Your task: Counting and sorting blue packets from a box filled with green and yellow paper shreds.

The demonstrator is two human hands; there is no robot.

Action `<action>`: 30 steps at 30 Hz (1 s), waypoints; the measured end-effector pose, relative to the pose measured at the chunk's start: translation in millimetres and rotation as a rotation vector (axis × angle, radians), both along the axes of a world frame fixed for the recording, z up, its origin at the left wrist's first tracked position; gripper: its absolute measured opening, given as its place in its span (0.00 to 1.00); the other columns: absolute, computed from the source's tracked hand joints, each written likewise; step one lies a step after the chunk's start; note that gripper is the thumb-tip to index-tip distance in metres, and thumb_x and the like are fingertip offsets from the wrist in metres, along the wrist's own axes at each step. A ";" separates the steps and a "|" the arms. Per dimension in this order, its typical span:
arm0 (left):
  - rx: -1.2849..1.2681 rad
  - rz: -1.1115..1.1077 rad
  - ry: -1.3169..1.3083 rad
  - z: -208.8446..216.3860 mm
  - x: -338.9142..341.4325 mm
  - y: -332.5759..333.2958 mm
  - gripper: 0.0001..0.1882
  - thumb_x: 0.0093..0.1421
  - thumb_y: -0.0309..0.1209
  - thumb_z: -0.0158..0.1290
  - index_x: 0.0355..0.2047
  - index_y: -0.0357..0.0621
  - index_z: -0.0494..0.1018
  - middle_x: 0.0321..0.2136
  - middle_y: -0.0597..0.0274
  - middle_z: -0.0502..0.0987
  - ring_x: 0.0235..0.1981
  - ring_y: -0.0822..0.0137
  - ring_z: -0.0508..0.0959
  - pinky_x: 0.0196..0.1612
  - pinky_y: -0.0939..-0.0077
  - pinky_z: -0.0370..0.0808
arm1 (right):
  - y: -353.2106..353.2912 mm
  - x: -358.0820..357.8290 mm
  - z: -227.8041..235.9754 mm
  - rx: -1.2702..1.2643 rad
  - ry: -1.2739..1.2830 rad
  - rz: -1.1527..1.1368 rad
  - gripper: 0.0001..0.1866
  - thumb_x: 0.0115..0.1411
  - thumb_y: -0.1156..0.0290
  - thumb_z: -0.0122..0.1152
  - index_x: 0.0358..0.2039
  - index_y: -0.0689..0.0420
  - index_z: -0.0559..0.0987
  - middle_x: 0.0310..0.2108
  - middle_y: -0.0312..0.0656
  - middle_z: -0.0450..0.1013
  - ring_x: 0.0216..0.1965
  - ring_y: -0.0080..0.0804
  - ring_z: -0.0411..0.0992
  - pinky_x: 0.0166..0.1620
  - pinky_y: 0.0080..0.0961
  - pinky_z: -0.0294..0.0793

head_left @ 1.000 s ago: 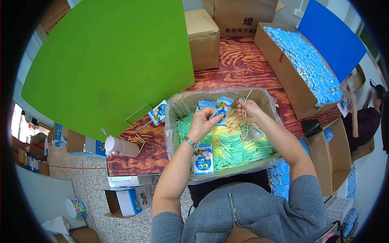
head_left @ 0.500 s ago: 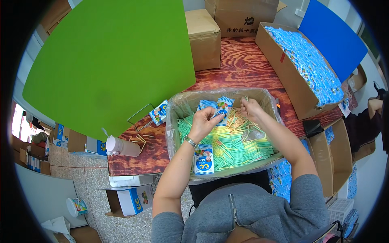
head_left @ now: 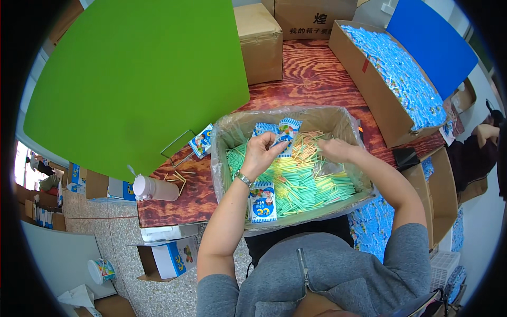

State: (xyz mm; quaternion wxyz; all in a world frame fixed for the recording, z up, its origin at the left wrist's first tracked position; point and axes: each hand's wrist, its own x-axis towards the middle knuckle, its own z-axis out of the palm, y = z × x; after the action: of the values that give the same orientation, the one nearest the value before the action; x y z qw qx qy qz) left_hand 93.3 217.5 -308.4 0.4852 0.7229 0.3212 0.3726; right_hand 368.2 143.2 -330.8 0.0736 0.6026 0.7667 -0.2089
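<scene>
A plastic-lined cardboard box holds a heap of thin green, yellow and orange sticks. Above the heap, my left hand pinches a small blue-and-white packet between thumb and fingers. A second such packet lies just behind that hand. My right hand is down at the right part of the heap, its fingers bent together and its fingertips at the sticks; what they grip is too small to make out. Another packet rests at the box's near left edge.
Left of the box are a wire stand with a packet on it, a pale bottle and loose sticks. A large green board rises behind them. At the right stands a long carton full of blue packets; a person is beyond it.
My right hand has lowered from above the box's back part to the heap of sticks. My left hand still holds the packet in nearly the same place. The whole view has shifted slightly.
</scene>
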 end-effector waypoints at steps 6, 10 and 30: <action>0.040 -0.009 0.037 -1.9 -0.2 1.4 0.15 0.53 0.34 0.63 0.19 0.39 0.70 0.14 0.71 0.68 0.17 0.80 0.63 0.21 0.79 0.63 | -14.5 3.6 -25.6 0.106 -0.214 0.400 0.07 0.60 0.70 0.47 0.35 0.61 0.65 0.25 0.55 0.74 0.29 0.51 0.77 0.31 0.46 0.76; 0.013 -0.001 0.029 3.1 -0.5 -3.0 0.15 0.53 0.34 0.63 0.19 0.39 0.70 0.14 0.71 0.68 0.17 0.79 0.63 0.21 0.79 0.63 | -15.0 -5.1 -25.1 0.064 -0.319 0.354 0.07 0.60 0.72 0.43 0.35 0.61 0.68 0.29 0.50 0.76 0.33 0.47 0.78 0.35 0.41 0.77; -0.081 -0.022 -0.013 9.3 3.8 -6.6 0.16 0.55 0.31 0.62 0.18 0.39 0.68 0.15 0.72 0.67 0.18 0.81 0.66 0.19 0.80 0.68 | 45.6 -9.9 -47.1 -0.197 1.479 -1.133 0.11 0.69 0.62 0.47 0.33 0.56 0.68 0.25 0.33 0.66 0.26 0.21 0.69 0.25 0.17 0.73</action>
State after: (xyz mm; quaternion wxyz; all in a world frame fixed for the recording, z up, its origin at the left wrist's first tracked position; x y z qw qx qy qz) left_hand 97.1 210.9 -299.0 0.5201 0.7038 0.3251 0.3585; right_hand 358.3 188.8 -377.9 -0.4948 0.5913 0.1897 -0.6079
